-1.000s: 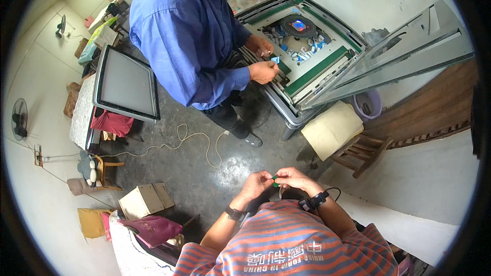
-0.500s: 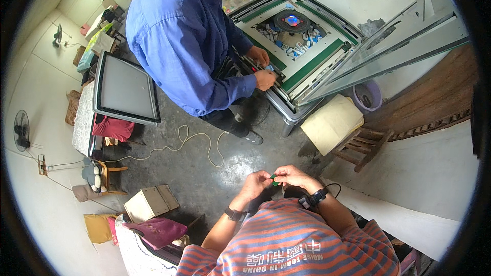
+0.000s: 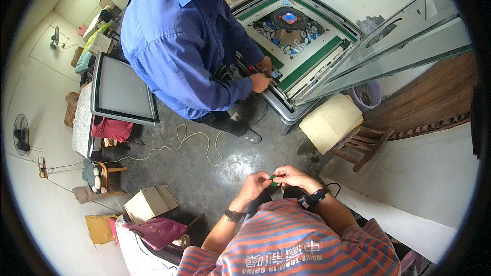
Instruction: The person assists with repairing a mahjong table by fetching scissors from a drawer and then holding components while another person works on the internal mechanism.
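A small green piece (image 3: 274,179), too small to identify, is pinched between the fingertips of my left hand (image 3: 255,184) and my right hand (image 3: 291,176). Both hands are closed on it in front of my striped shirt. Ahead, an opened automatic mahjong table (image 3: 327,83) shows its inside, with several blue-and-white tiles (image 3: 296,47) around a round black centre unit (image 3: 290,19). A person in a blue shirt (image 3: 179,46) bends over its near left edge, both hands at the frame there; what they grip is partly hidden.
Glass panels (image 3: 378,64) lean at the table's right. A wooden stool (image 3: 360,145), a cream cushion-like pad (image 3: 331,122) and a purple bucket (image 3: 372,96) stand below. On the left are a black-framed panel (image 3: 125,89), a pale cord (image 3: 197,134) on the floor, and a box (image 3: 148,204).
The person in blue has leaned further over the table, head lower and more to the right. My hands stay in nearly the same place with the green piece.
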Demonstrator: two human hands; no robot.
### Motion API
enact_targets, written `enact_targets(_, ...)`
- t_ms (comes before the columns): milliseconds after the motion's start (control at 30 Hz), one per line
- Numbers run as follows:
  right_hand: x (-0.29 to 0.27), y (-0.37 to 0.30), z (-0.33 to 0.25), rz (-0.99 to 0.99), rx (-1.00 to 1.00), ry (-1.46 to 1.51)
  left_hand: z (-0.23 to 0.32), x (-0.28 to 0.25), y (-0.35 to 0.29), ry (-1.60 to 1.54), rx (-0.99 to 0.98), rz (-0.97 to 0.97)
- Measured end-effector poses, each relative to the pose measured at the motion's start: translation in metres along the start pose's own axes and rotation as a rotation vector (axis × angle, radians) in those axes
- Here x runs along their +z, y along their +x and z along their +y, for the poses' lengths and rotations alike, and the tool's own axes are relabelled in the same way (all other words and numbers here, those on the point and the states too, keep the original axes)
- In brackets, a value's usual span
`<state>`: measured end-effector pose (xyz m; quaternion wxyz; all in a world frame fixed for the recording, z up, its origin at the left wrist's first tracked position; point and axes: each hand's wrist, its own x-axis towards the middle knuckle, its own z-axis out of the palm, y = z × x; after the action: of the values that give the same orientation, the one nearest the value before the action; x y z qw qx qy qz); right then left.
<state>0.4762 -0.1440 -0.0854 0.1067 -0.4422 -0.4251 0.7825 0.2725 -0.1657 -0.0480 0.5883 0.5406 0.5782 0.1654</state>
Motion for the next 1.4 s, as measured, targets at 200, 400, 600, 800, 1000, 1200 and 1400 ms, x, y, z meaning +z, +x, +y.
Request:
enact_targets(200, -0.006, 0.004, 0.002, -0.017, -0.005, 0.012, 0.001, 0.002, 0.004, 0.016, -0.003, 0.015)
enact_targets(400, -0.01, 0.008, 0.004, -0.033, -0.005, 0.012, -0.005, 0.005, 0.008, 0.016, -0.018, 0.02)
enact_targets(600, -0.013, 0.008, 0.001, -0.017, 0.018, -0.007, 0.0, 0.007, 0.012, -0.006, 0.004, 0.048)
enact_targets(800, -0.015, 0.007, -0.004, -0.015, 0.026, 0.007, 0.001, 0.007, 0.014, 0.006, 0.008, 0.044)
enact_targets(1000, -0.018, 0.011, 0.0, -0.019, 0.013, 0.005, 0.002, 0.005, 0.016, -0.015, 0.01, 0.043)
enact_targets(1200, -0.017, 0.012, -0.003, -0.02, 0.013, -0.006, 0.001, 0.004, 0.016, 0.017, -0.021, 0.012)
enact_targets(1400, -0.016, 0.01, -0.004, -0.015, 0.017, -0.008, 0.001, 0.004, 0.015, 0.031, -0.022, 0.02)
